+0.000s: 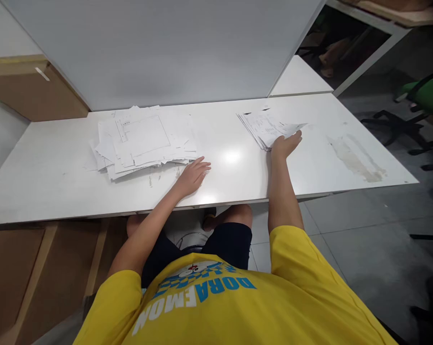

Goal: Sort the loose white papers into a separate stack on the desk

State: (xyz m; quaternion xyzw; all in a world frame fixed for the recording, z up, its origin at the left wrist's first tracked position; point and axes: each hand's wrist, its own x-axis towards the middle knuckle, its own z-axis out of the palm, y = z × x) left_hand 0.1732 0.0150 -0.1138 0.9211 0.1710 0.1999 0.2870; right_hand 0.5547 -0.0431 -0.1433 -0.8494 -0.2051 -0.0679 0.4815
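On a long white table before me, two lots of printed paper lie well apart. To my left is a large, loose stack of sheets, its edges uneven and several corners jutting out; the top sheet shows a thin-lined rectangular outline. My left hand rests on the tabletop just beside that stack's near right corner, palm down and holding nothing, its fingers stretched out and slightly apart.

To my right is a smaller, slightly fanned pile of papers covered in fine print too small to read. My right hand is at its near right edge, fingers pointing right, beneath an upturned paper corner. I cannot tell whether those fingers are clamped on the paper.

Behind the table rises a plain grey panel. I wear a yellow T-shirt and dark shorts.
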